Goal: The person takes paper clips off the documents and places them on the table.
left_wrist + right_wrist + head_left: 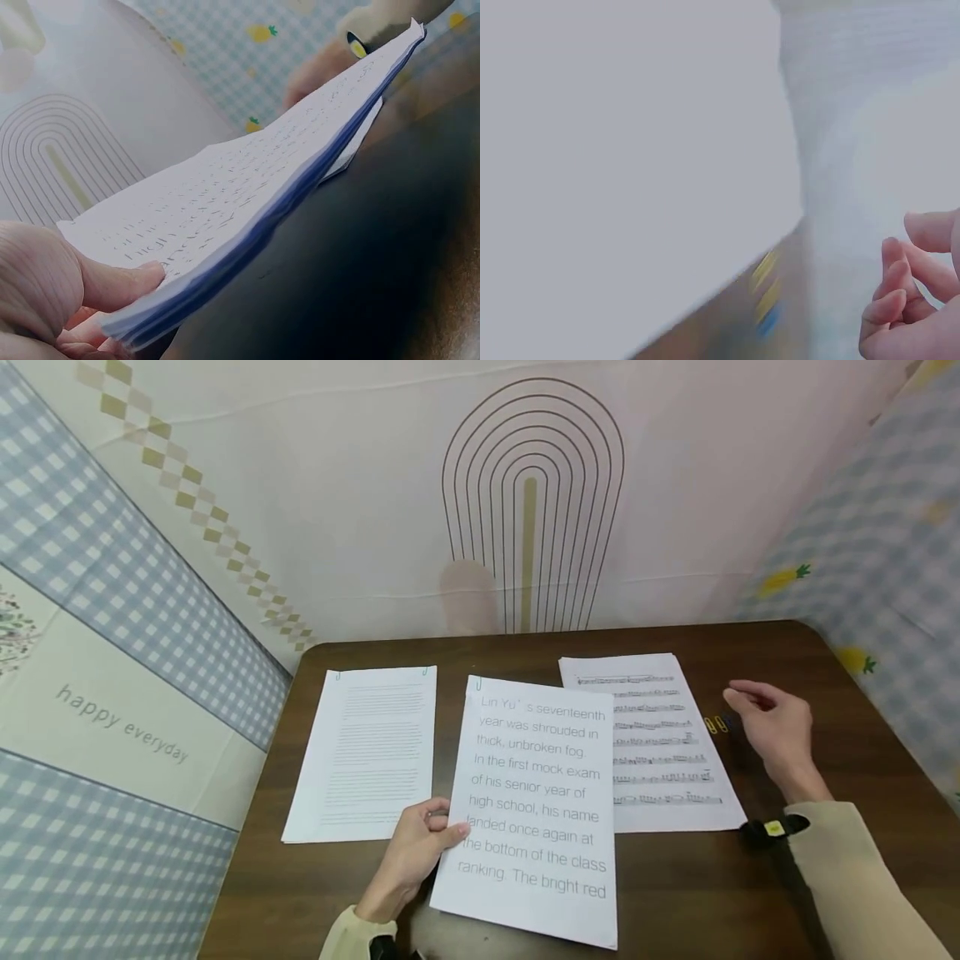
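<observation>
My left hand (416, 852) pinches the lower left edge of a stack of large-print sheets (536, 810), thumb on top. The stack is raised and tilted, with a paper clip (479, 683) at its top left corner. In the left wrist view, the thumb lies on the printed face of the sheets (225, 202). My right hand (776, 735) hovers at the right, beside some yellow paper clips (722, 723) and a blue one (768, 320). Its fingers are loosely bent, with a gap to the thumb and nothing visible between them.
On the left of the brown table (247, 893) lies a small-print stack (375, 752) with a clip at each top corner. Sheet music (667, 760) lies to the right, partly covered by the raised stack. A printed cloth (360, 485) hangs behind the table.
</observation>
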The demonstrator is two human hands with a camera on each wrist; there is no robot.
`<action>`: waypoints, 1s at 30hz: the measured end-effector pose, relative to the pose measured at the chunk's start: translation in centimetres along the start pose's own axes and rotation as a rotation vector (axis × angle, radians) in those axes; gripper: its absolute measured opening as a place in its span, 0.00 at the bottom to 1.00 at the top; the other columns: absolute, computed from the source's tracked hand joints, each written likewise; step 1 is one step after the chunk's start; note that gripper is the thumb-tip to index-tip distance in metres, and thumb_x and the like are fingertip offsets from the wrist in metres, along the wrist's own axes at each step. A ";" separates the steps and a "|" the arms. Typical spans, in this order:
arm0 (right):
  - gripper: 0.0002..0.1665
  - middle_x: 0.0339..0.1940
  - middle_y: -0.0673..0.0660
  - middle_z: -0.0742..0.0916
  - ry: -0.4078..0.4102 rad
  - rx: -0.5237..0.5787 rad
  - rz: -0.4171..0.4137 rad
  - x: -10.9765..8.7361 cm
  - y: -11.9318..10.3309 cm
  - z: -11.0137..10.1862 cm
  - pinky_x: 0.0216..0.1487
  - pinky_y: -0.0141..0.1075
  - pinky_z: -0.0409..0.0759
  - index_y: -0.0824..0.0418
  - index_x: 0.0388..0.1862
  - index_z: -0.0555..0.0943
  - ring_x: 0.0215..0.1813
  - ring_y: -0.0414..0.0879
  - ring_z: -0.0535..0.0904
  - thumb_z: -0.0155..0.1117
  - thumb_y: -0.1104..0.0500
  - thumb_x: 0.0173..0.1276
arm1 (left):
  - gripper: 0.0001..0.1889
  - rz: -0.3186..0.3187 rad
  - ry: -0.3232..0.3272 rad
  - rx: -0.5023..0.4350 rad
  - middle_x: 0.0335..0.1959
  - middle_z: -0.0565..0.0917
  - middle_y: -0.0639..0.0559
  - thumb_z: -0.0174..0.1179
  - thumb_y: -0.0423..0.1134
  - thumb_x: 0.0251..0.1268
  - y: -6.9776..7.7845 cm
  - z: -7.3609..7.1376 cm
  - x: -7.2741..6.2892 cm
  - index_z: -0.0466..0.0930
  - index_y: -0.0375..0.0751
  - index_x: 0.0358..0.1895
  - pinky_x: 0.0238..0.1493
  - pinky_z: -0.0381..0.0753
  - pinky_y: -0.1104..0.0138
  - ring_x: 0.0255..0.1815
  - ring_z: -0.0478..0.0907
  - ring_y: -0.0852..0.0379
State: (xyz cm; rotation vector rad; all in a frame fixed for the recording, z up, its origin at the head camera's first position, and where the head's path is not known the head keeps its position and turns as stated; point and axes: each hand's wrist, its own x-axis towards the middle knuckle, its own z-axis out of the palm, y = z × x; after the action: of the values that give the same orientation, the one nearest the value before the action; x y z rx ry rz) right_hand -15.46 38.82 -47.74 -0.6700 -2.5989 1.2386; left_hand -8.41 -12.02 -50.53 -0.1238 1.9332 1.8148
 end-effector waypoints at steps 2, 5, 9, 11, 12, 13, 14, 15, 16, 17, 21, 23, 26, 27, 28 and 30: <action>0.30 0.40 0.26 0.80 -0.018 0.030 -0.082 -0.6 -2.7 0.6 0.36 0.23 0.74 0.63 0.70 0.84 0.43 0.35 0.75 0.65 0.43 0.82 | 0.16 0.001 0.009 0.000 0.41 0.94 0.32 0.67 0.26 0.73 0.1 0.0 0.0 0.79 0.23 0.58 0.35 0.93 0.61 0.33 0.95 0.46; 0.26 0.40 0.29 0.84 -0.080 0.059 -0.217 -1.6 -6.8 1.7 0.36 0.24 0.74 0.64 0.67 0.86 0.42 0.36 0.76 0.67 0.47 0.82 | 0.16 0.010 0.009 0.009 0.41 0.94 0.32 0.67 0.26 0.72 0.0 -0.1 -0.2 0.79 0.22 0.58 0.34 0.92 0.61 0.33 0.95 0.47; 0.21 0.44 0.46 0.90 -0.223 0.048 -0.371 -3.1 -11.5 4.0 0.37 0.25 0.77 0.63 0.64 0.88 0.41 0.38 0.79 0.69 0.52 0.81 | 0.16 0.007 -0.009 0.011 0.41 0.94 0.32 0.67 0.26 0.71 -0.2 0.0 -0.4 0.79 0.23 0.57 0.34 0.92 0.61 0.33 0.94 0.47; 0.19 0.46 0.55 0.91 -0.298 0.014 -0.423 -3.7 -13.3 5.3 0.39 0.26 0.77 0.62 0.63 0.88 0.43 0.42 0.80 0.70 0.53 0.80 | 0.15 0.005 -0.022 0.005 0.41 0.94 0.32 0.67 0.26 0.71 -0.3 0.1 -0.6 0.79 0.23 0.57 0.35 0.93 0.61 0.33 0.94 0.47; 0.19 0.47 0.57 0.91 -0.330 -0.001 -0.442 -3.9 -14.1 6.0 0.41 0.26 0.77 0.61 0.63 0.88 0.44 0.44 0.81 0.71 0.54 0.80 | 0.15 0.008 -0.028 0.002 0.41 0.94 0.32 0.67 0.26 0.71 -0.3 0.2 -0.6 0.80 0.23 0.56 0.35 0.93 0.60 0.33 0.94 0.46; 0.19 0.48 0.59 0.91 -0.361 -0.016 -0.455 -4.1 -14.8 6.7 0.43 0.26 0.77 0.61 0.63 0.88 0.45 0.46 0.81 0.71 0.54 0.79 | 0.15 0.011 -0.033 -0.001 0.41 0.94 0.31 0.67 0.26 0.71 -0.4 0.2 -0.6 0.80 0.23 0.56 0.35 0.93 0.60 0.34 0.94 0.46; 0.19 0.48 0.60 0.92 -0.390 -0.032 -0.464 -4.2 -15.5 7.4 0.44 0.27 0.77 0.60 0.63 0.88 0.46 0.47 0.81 0.72 0.55 0.79 | 0.14 0.014 -0.038 -0.002 0.41 0.94 0.31 0.67 0.26 0.71 -0.5 0.3 -0.7 0.80 0.23 0.56 0.35 0.93 0.60 0.34 0.94 0.46; 0.19 0.49 0.60 0.92 -0.419 -0.042 -0.471 -4.3 -16.0 8.0 0.47 0.28 0.78 0.60 0.63 0.88 0.47 0.49 0.82 0.73 0.55 0.78 | 0.14 0.016 -0.042 -0.004 0.41 0.94 0.31 0.67 0.26 0.71 -0.5 0.3 -0.7 0.80 0.23 0.55 0.35 0.93 0.60 0.34 0.95 0.46; 0.20 0.50 0.60 0.92 -0.446 -0.049 -0.476 -4.4 -16.5 8.7 0.49 0.30 0.78 0.60 0.63 0.88 0.48 0.49 0.82 0.73 0.55 0.77 | 0.13 0.020 -0.044 -0.005 0.41 0.94 0.31 0.67 0.25 0.71 -0.6 0.3 -0.7 0.80 0.23 0.55 0.35 0.93 0.60 0.34 0.95 0.45; 0.20 0.50 0.59 0.93 -0.472 -0.051 -0.479 -4.4 -17.0 9.3 0.50 0.31 0.79 0.60 0.63 0.88 0.49 0.50 0.83 0.74 0.54 0.77 | 0.13 0.022 -0.048 -0.006 0.41 0.94 0.30 0.67 0.25 0.71 -0.6 0.3 -0.8 0.80 0.23 0.54 0.35 0.93 0.60 0.34 0.95 0.45; 0.22 0.53 0.58 0.94 -0.554 -0.051 -0.494 -4.5 -18.4 11.8 0.53 0.37 0.81 0.59 0.64 0.88 0.50 0.50 0.85 0.75 0.55 0.76 | 0.13 0.026 -0.054 -0.010 0.41 0.93 0.29 0.67 0.25 0.70 -0.6 0.3 -0.9 0.80 0.23 0.53 0.35 0.93 0.60 0.34 0.95 0.44; 0.22 0.53 0.58 0.94 -0.578 -0.050 -0.511 -4.7 -19.0 12.9 0.53 0.37 0.82 0.60 0.64 0.88 0.49 0.49 0.86 0.76 0.56 0.75 | 0.13 0.025 -0.056 -0.013 0.41 0.93 0.29 0.67 0.24 0.70 -0.6 0.3 -1.0 0.80 0.23 0.54 0.35 0.94 0.59 0.34 0.95 0.43; 0.20 0.50 0.58 0.94 -0.602 -0.050 -0.552 -5.0 -19.8 14.2 0.51 0.37 0.82 0.61 0.62 0.89 0.47 0.48 0.85 0.76 0.58 0.73 | 0.13 0.027 -0.054 -0.015 0.41 0.93 0.29 0.67 0.24 0.70 -0.5 0.3 -1.0 0.80 0.22 0.54 0.35 0.94 0.59 0.34 0.95 0.43; 0.20 0.48 0.58 0.94 -0.607 -0.048 -0.566 -5.1 -20.0 14.6 0.50 0.36 0.81 0.62 0.61 0.89 0.46 0.48 0.85 0.77 0.59 0.73 | 0.13 0.028 -0.054 -0.016 0.41 0.93 0.29 0.67 0.24 0.70 -0.5 0.3 -1.0 0.80 0.22 0.54 0.36 0.94 0.59 0.35 0.95 0.42; 0.19 0.47 0.58 0.94 -0.612 -0.048 -0.576 -5.2 -20.2 14.9 0.49 0.36 0.80 0.63 0.60 0.90 0.45 0.48 0.84 0.77 0.59 0.73 | 0.13 0.029 -0.053 -0.017 0.41 0.93 0.29 0.67 0.24 0.70 -0.5 0.3 -1.0 0.80 0.22 0.54 0.36 0.94 0.59 0.35 0.95 0.42; 0.19 0.44 0.58 0.93 -0.619 -0.045 -0.593 -5.4 -20.4 15.5 0.47 0.35 0.79 0.64 0.59 0.90 0.43 0.47 0.82 0.77 0.60 0.72 | 0.13 0.031 -0.051 -0.019 0.41 0.93 0.29 0.67 0.24 0.70 -0.6 0.3 -1.0 0.80 0.22 0.54 0.36 0.94 0.58 0.35 0.95 0.42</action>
State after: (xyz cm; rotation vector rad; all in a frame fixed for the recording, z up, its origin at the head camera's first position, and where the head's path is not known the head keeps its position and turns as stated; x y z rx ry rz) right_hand -22.60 14.34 -41.65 0.5548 -2.9407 1.3143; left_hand -7.20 -12.08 -50.65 -0.0534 1.8933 1.8387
